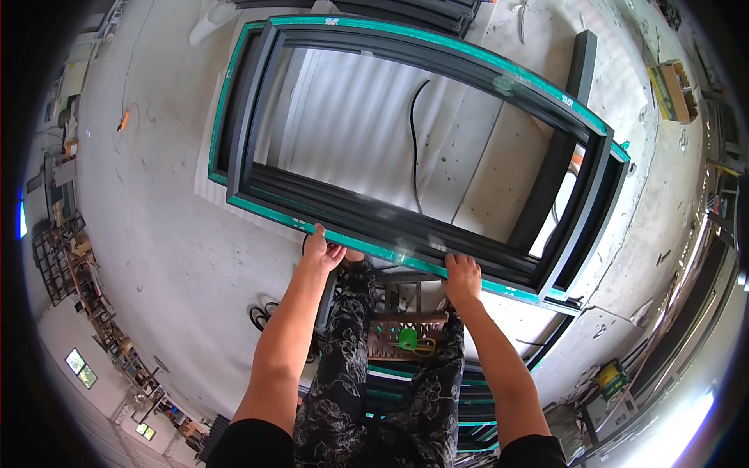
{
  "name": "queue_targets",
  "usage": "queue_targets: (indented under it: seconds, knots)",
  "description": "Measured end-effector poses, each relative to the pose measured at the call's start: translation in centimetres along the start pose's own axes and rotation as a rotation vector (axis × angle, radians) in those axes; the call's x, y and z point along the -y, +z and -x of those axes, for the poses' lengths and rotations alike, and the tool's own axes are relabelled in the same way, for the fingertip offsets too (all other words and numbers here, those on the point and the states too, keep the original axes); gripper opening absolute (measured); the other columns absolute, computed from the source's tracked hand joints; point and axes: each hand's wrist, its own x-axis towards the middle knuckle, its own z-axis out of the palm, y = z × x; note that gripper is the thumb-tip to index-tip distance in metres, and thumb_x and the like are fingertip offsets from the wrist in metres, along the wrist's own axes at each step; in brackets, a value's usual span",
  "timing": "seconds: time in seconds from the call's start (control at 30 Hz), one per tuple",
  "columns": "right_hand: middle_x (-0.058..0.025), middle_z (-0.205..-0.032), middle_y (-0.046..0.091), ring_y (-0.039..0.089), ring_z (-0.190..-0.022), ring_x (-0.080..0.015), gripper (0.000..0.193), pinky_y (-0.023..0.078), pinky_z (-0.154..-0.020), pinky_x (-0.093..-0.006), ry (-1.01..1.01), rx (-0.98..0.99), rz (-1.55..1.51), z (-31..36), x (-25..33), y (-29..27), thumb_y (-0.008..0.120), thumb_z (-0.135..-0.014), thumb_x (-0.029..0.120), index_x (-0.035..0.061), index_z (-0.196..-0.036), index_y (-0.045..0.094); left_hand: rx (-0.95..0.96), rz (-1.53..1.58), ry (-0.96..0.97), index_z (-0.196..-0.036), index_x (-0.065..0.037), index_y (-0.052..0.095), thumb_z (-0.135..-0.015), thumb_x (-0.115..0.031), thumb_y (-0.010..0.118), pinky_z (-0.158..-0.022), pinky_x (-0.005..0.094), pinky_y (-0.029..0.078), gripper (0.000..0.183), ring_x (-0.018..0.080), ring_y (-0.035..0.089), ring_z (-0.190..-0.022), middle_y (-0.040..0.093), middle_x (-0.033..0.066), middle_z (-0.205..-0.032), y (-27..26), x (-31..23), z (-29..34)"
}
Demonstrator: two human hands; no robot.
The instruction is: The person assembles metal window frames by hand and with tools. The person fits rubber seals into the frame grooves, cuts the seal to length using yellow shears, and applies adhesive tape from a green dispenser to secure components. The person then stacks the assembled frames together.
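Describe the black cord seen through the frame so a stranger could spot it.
Find the big dark frame with green edges, its lower side touched by the left hand and right hand. Through its largest opening, near the middle, the cord runs up from the lower bar, bending right at its top. Unlike the thick bars around, it is thin and curved.

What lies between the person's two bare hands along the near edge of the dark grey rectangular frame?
In the head view, a stretch of green strip on the dark grey rectangular frame runs from the bare left hand to the bare right hand.
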Motion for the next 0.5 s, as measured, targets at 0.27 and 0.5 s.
queue_targets:
  seconds: [0.27,0.5]
  knots:
    - [-0.0086,-0.104,0.059,0.058,-0.102,-0.029,0.047,0.048,-0.087,-0.0418,0.026,0.047,0.035,0.1,0.2,-0.3,0.076,-0.07,0.015,0.0113,-0.114,0.06,0.042,0.016,-0.013,-0.116,-0.002,0.052,-0.095,-0.055,0.056,-0.101,0.0438,0.048,0.057,0.0266,0.054,-0.108,0.053,0.0115,-0.115,0.1,-0.5,0.8]
    - [-0.0134,-0.104,0.058,0.058,-0.102,-0.0337,0.028,0.049,-0.085,-0.0455,0.057,-0.114,-0.12,4.9,2.3,-5.6,0.069,-0.077,0.017,0.0091,-0.103,0.062,0.216,-0.346,0.222,-0.138,-0.001,0.044,-0.101,-0.046,0.047,-0.103,0.0502,0.046,0.059,0.0303,0.052,-0.126,0.051,0.0193,-0.139,-9.0,0.7,6.6]
